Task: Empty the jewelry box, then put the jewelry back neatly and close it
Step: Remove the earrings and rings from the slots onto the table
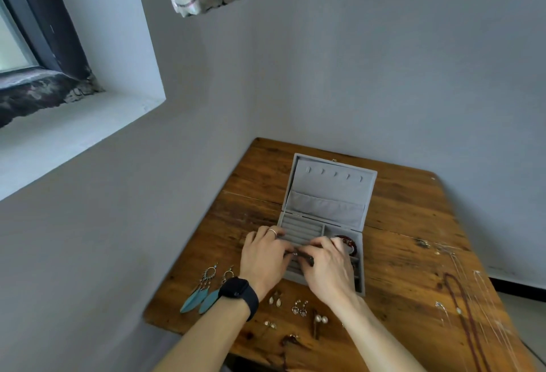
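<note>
One small piece [297,255], pinched by left hand [263,256], right hand [326,268], over jewelry box [325,194]

**A:** Light?
**B:** Soft daylight from the window [17,41], cool and flat. Dim-ish, no glare. The pane itself washes out pale.
**A:** Shadows?
**B:** Faint, soft-edged.
**A:** Sharpness?
**B:** Fine around my left hand [263,256], down-right of the window. Wide-angle bends the window's frame, and the bottom edge below it smears.

L hand [264,256] & R hand [326,269] side by side, fingers [313,245] curled round small dark piece [306,259] betw. them
</note>
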Available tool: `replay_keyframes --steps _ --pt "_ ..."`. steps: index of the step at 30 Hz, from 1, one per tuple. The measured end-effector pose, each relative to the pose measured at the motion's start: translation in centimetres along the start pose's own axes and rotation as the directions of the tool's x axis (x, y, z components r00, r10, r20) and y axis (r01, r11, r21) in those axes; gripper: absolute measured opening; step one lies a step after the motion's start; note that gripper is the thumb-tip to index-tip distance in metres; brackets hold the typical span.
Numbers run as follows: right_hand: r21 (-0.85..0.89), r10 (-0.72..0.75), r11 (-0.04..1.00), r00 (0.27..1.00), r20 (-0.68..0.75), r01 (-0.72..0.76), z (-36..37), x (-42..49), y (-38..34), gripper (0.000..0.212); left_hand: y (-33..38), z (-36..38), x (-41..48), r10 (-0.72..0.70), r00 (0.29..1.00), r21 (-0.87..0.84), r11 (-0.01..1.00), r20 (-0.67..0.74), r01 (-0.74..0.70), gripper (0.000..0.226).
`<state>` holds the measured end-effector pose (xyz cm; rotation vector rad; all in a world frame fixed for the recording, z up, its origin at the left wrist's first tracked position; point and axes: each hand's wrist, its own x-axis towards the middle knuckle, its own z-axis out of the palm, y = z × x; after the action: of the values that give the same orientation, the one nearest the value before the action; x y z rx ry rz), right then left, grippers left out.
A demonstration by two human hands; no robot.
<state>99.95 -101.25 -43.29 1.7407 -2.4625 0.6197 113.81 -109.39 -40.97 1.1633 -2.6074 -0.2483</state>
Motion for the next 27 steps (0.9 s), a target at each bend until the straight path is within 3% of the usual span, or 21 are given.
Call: replay_keyframes --steps 11,18,23,27 --pt "0.003 -0.012 1.0 0.998 0.057 0.012 -0.6 0.3 -0.1 0.027 0.2 0.2 0.0 -0.014 1.0 -0.065 0.998 -0.008 0.013 0.027" --pt "-0.036 -0.075 0.996 0.994 0.074 0.077 -0.9 0.6 -0.5 0.027 -1.3 0.3 -1.9 -0.143 0.988 -0.268 0.956 -0.062 0.122 0.016" --pt "-0.008 -0.049 0.999 0.998 0.048 0.049 -0.9 0.9 -0.6 0.021 -2.2 0.0 -4.6 -0.199 0.973 -0.377 0.915 -0.116 0.142 0.01" --pt "-0.024 -0.029 0.999 0.994 0.105 0.032 -1.0 1.4 -1.2 0.021 -1.9 -0.4 -6.4 -0.214 0.97 -0.43 0.891 -0.116 0.145 0.01"
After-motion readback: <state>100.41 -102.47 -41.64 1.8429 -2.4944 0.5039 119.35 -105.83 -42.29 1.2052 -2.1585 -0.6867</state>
